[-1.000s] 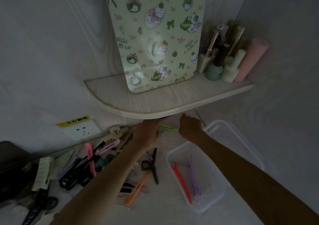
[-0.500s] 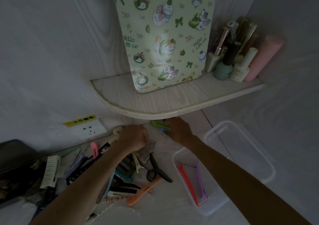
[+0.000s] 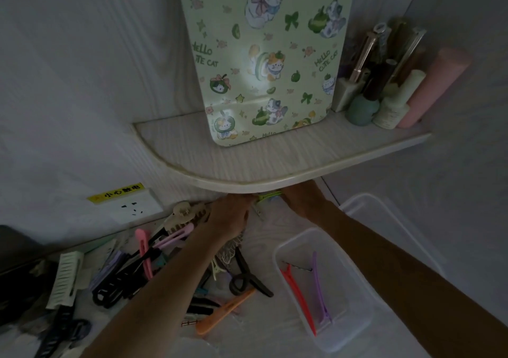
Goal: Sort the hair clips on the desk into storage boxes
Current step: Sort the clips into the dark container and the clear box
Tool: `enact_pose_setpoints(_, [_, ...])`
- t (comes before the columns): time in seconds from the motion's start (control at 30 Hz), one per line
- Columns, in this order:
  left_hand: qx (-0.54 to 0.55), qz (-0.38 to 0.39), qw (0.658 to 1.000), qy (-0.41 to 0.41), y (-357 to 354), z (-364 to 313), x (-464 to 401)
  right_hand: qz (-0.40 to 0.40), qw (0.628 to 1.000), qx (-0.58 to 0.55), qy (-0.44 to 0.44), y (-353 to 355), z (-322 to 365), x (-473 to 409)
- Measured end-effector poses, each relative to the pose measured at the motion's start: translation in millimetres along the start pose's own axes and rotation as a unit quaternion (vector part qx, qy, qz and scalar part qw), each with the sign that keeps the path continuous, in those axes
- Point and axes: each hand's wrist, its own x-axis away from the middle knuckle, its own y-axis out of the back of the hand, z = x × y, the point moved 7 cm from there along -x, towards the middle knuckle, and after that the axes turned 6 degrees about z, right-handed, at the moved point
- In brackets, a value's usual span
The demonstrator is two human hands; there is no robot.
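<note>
both hands are reaching far back, under the round edge of the corner shelf [image 3: 247, 171], because a green hair clip [image 3: 268, 196] sits there near the wall. the right hand [image 3: 303, 199] is beside the clip on one side and the left hand [image 3: 229, 216] on the other, as if to work on it together. the shelf hides the fingertips, so i cannot tell if either hand is pinching the clip or just touching it. a big pile of hair clips [image 3: 143, 264] lies on the desk [image 3: 264, 333] to the left, still mixed up, with an orange clip [image 3: 225, 312] and a black clip [image 3: 247, 276] near the left arm. a clear storage box [image 3: 277, 256] sits to the right, close by so clips can be dropped in fast. inside it lie a red clip [image 3: 298, 298], a purple clip [image 3: 319, 289] and a thin bobby pin [image 3: 297, 266], so long thin clips seem to go there. a second clear box [image 3: 354, 201] waits behind it. most of the sorting is still to do.
</note>
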Motion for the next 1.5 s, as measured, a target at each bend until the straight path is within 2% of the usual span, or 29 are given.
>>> enact_pose_setpoints(0.2, [0.027, -0.043, 0.999, 0.002, 2, 9, 0, 0.094, 0.992, 0.07, 0.039, -17, 2, -2])
enact_pose_setpoints(0.33, [0.06, -0.037, 0.998, 0.0, 9, 9, 2, 0.11, 0.987, 0.07, 0.092, -23, 13, -5])
enact_pose_setpoints(0.47, [0.029, -0.052, 0.998, -0.007, 21, 7, 9, 0.071, 0.989, 0.06, 0.116, -22, 23, -3])
enact_pose_setpoints(0.57, [-0.005, -0.058, 0.998, -0.021, 27, 7, 14, 0.05, 0.993, 0.071, 0.084, -23, 20, -2])
enact_pose_setpoints(0.67, [-0.017, -0.097, 0.995, -0.036, 38, 5, 25, 0.035, 0.997, 0.071, 0.024, -22, 16, -6])
enact_pose_setpoints(0.87, [0.087, -0.171, 0.977, -0.09, 47, 2, 55, -0.011, 0.992, 0.124, -0.022, -23, 26, -7])
enact_pose_setpoints(0.93, [0.105, -0.191, 0.97, -0.107, 47, 5, 64, -0.05, 0.992, 0.117, -0.026, -11, 31, 3])
enact_pose_setpoints(1.1, [0.144, -0.215, 0.954, -0.153, 57, 7, 80, -0.108, 0.994, 0.01, -0.029, 35, 43, 56])
enact_pose_setpoints(1.37, [0.172, -0.268, 0.921, -0.225, 42, -45, 128, -0.104, 0.989, 0.011, -0.107, 26, 33, 162])
enact_pose_setpoints(1.5, [0.152, -0.265, 0.925, -0.228, 11, -76, 151, -0.108, 0.988, 0.009, -0.106, 1, 37, 202])
